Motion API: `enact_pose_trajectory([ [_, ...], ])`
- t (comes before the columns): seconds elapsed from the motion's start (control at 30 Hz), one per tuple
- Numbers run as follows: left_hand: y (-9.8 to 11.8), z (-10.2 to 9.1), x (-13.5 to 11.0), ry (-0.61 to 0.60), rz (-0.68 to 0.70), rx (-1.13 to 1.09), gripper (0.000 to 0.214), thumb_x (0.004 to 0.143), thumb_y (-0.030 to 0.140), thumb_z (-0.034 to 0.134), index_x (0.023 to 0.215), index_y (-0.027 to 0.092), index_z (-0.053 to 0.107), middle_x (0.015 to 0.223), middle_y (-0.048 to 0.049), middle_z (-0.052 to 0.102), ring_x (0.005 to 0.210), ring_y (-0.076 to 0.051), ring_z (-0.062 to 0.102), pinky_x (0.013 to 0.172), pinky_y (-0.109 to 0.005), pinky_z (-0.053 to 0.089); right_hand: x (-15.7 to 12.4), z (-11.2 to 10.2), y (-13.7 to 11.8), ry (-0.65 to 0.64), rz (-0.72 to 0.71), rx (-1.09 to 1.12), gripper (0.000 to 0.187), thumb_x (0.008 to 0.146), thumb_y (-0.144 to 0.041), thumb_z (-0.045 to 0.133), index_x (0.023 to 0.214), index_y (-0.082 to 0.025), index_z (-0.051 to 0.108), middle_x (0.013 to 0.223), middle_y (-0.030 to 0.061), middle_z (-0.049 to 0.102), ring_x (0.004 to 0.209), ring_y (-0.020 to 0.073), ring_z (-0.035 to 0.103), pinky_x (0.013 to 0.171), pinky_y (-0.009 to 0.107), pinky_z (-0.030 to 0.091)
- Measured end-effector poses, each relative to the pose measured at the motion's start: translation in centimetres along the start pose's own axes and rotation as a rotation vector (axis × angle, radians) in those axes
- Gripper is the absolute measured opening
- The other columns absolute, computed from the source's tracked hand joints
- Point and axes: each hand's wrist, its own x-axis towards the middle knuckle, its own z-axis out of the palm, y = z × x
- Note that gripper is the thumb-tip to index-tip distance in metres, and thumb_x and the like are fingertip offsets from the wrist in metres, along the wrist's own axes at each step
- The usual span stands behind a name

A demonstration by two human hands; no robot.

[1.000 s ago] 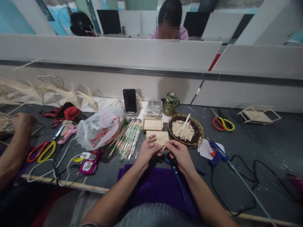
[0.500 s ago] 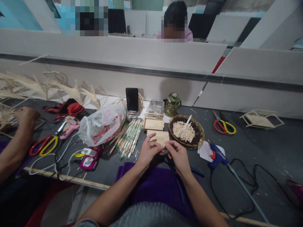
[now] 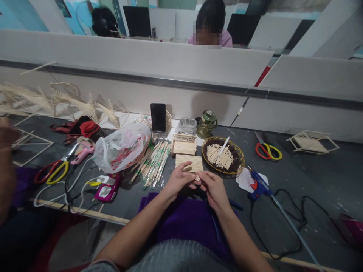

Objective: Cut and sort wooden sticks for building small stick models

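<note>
My left hand point(image 3: 181, 180) and my right hand point(image 3: 212, 186) meet near the table's front edge, fingertips pinched together. Between them are a few short wooden sticks point(image 3: 197, 178), their pale ends showing. Just beyond my fingers lies a flat panel of wooden sticks point(image 3: 188, 161) set side by side. Behind that panel stands a small stick-built piece with a railing point(image 3: 184, 145). To the right, a brown basket with a yellow rim point(image 3: 241, 166) holds a heap of short cut sticks point(image 3: 219, 155) and a white pen-like object point(image 3: 224, 145). Purple cloth point(image 3: 184, 221) lies beneath my forearms.
Wrapped chopsticks point(image 3: 154, 163) and a plastic bag point(image 3: 121, 147) lie left of my hands. A blue glue gun point(image 3: 259, 187) with a cord, scissors point(image 3: 268, 149) and a stick frame point(image 3: 312, 142) are on the right. A phone point(image 3: 158, 117) stands behind. A co-worker's arm point(image 3: 6, 162) is far left.
My fingers have shifted slightly, and the stick ends between them now show more clearly. The co-worker's arm at the left has drawn back toward the picture's edge.
</note>
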Motion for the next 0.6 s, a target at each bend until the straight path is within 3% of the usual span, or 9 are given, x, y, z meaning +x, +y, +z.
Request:
enact_pose_trajectory([
  [0.13,0.0,-0.3,-0.2,0.008,-0.072,-0.066,0.081,0.070,0.025,0.080,0.136,0.012,0.035,0.090,-0.0140,0.074,0.078,-0.024,0.073,0.060,-0.028,0.056,0.1,-0.1,0.2,0.025,0.021,0.042,0.027,0.065,-0.038,0.082,0.074,-0.014,0.074,0.063,0.0011,0.062,0.051,0.0058,0.046,0.040,0.016,0.029],
  [0.4,-1.0,-0.3,0.0,0.091,0.051,0.020,0.091,0.061,0.022,0.086,0.136,0.011,0.035,0.070,-0.0039,0.074,0.069,-0.021,0.071,0.062,-0.030,0.054,0.1,-0.2,1.1,0.012,-0.050,-0.029,0.029,0.069,-0.041,0.079,0.077,-0.014,0.074,0.064,0.0021,0.062,0.051,0.0068,0.046,0.040,0.017,0.030],
  [0.6,-0.6,-0.2,-0.1,0.117,-0.014,0.020,0.089,0.062,0.024,0.085,0.135,0.010,0.036,0.074,-0.0084,0.075,0.069,-0.022,0.071,0.064,-0.032,0.054,0.2,-1.3,0.9,0.086,-0.145,-0.126,0.028,0.077,-0.042,0.073,0.084,-0.016,0.075,0.061,-0.0023,0.055,0.047,0.0060,0.042,0.043,0.019,0.031],
])
